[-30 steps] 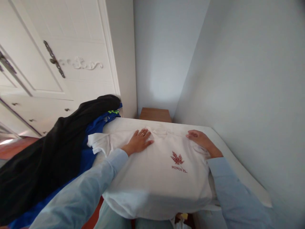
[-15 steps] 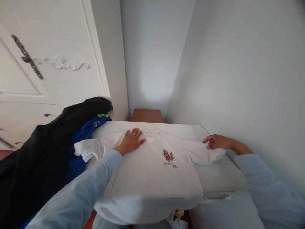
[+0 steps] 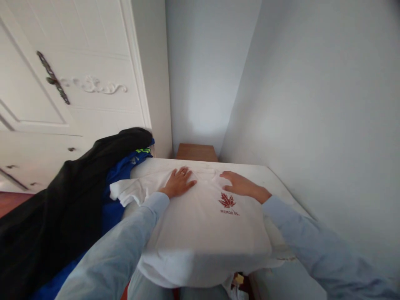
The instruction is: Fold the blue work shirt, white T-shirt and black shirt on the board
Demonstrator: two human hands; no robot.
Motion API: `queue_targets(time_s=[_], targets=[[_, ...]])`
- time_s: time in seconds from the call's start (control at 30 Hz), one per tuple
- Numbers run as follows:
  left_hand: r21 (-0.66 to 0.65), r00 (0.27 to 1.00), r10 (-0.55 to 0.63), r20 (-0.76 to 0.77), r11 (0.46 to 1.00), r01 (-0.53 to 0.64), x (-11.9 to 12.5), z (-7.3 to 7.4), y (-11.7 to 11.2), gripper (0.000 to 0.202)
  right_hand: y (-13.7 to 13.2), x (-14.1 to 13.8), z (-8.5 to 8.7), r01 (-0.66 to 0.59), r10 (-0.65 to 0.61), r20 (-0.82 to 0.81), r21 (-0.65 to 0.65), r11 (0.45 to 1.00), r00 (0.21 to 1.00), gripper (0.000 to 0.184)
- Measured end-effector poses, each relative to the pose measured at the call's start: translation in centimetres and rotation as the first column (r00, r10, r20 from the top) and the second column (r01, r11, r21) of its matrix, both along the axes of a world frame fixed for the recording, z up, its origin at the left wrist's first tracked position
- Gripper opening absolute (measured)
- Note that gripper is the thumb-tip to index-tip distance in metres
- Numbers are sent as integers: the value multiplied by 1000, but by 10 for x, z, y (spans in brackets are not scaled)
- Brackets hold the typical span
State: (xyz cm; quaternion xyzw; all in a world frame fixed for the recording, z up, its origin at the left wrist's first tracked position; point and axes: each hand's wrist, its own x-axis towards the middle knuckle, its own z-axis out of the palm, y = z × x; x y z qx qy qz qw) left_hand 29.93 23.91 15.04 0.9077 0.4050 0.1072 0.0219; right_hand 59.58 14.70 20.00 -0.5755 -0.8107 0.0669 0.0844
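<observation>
A white T-shirt (image 3: 200, 233) with a red maple leaf print lies spread front up, its lower part hanging over the near edge of the white tabletop (image 3: 250, 170). My left hand (image 3: 179, 182) rests flat on the shirt beside the neckline, fingers spread, a ring on one finger. On the other side of the collar, just above the leaf, my right hand (image 3: 239, 183) lies on the shoulder with thumb and fingers apart. The left-side sleeve stretches out toward the dark clothes. My right forearm hides the other sleeve.
At the left, a black garment (image 3: 71, 179) lies over a blue one (image 3: 115, 208). A white wardrobe (image 3: 103, 62) stands behind them. Pale walls close in at the back and right. Beyond the table's far edge is a brown wooden box-like piece (image 3: 196, 152).
My right hand has left the right-side sleeve and moved left to the shoulder near the collar. My left hand stays on the shirt; the view has shifted slightly.
</observation>
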Motion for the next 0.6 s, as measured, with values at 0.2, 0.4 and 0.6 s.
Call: queue_targets(time_s=[0.2,0.4,0.6], targets=[[27,974,39,225,999,-46,-9,17,-9,43,42,-88,-30,-30,30,8,-13,999,1000,59],[144,930,350,115,920,-364,-73,56,-59,38,61,-82,-51,12,-14,36,34,999,999,55],[72,746,657,-106,754,-653,-160,70,-76,41,69,-63,-58,-13,8,58,96,995,998,54]])
